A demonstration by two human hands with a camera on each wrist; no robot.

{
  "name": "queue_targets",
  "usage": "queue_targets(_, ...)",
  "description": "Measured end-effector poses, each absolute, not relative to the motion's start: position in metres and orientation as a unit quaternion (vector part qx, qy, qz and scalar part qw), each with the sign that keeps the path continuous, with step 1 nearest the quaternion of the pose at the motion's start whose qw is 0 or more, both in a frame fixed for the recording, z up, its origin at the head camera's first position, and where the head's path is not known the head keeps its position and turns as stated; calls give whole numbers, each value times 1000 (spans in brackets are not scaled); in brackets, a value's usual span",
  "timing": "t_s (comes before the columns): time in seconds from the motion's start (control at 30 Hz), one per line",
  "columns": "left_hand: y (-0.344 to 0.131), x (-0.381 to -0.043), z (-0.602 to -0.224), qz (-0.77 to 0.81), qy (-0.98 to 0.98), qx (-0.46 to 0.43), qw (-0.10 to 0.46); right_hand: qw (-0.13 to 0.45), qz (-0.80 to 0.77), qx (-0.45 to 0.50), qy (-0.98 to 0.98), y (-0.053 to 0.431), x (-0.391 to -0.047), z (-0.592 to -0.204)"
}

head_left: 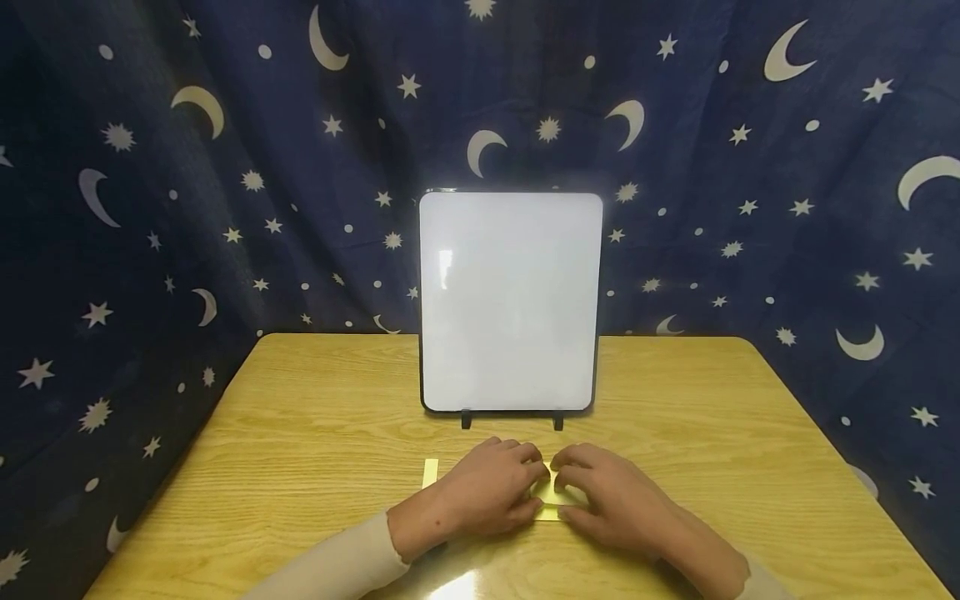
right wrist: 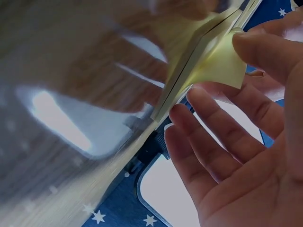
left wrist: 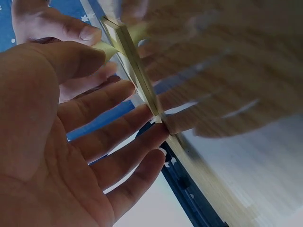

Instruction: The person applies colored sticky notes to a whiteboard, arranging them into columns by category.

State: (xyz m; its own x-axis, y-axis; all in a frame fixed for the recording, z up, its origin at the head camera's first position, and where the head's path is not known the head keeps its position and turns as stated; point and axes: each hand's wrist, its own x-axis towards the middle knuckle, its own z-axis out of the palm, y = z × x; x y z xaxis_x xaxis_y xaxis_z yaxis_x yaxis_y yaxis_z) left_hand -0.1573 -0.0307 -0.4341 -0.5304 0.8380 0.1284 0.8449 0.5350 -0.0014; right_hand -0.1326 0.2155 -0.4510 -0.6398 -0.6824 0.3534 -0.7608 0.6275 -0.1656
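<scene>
Both hands meet at the near middle of the worktop (head_left: 315, 417), over a small yellow pad (left wrist: 129, 52). The pad lies flat between them, partly hidden by the fingers in the head view.

Left hand (head_left: 495, 487): curved round the pad's left side; thumb against yellow paper, fingertips down by the pad's edge.

Right hand (head_left: 618, 500): curved round the opposite side. Thumb is against the yellow sheet (right wrist: 220, 68), which bends up from the pad; remaining fingers curl beneath and beside it. Firmness of either grip: cannot tell.

Right wrist view shows the sheet bowed, one corner free near the fingers. The glossy surface reflects hands and pad.

Left of the pad, a narrow yellow strip (head_left: 430, 473) lies on the surface, apart from it, lower end reaching the left forearm in the head view.

Beyond the hands, a blank whiteboard (head_left: 510, 333) with dark edging stands upright on two black feet (head_left: 558, 420). Behind it hangs a dark blue curtain (head_left: 712, 167) printed with moons and stars. Pale sleeves (head_left: 330, 567) cover both forearms partway.
</scene>
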Motion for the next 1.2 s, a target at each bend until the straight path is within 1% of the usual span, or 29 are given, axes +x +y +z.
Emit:
queue_targets(0.13,-31,-157,-434,-30,-875,-480,53,140,155,416,-885,216,-133,-452)
queue_targets(0.47,-32,-156,-433,-35,-870,-489,54,116,163,403,-893,217,-133,-451)
queue_targets(0.8,-35,-150,-423,-40,-867,-494,54,118,165,398,-895,216,-134,-452)
queue_targets(0.97,-35,-146,-418,-31,-861,-502,75,116,167,398,-894,218,-136,-455)
queue_targets(1.2,-34,-142,-410,-8,-850,-515,107,137,184,409,-883,219,-139,-457)
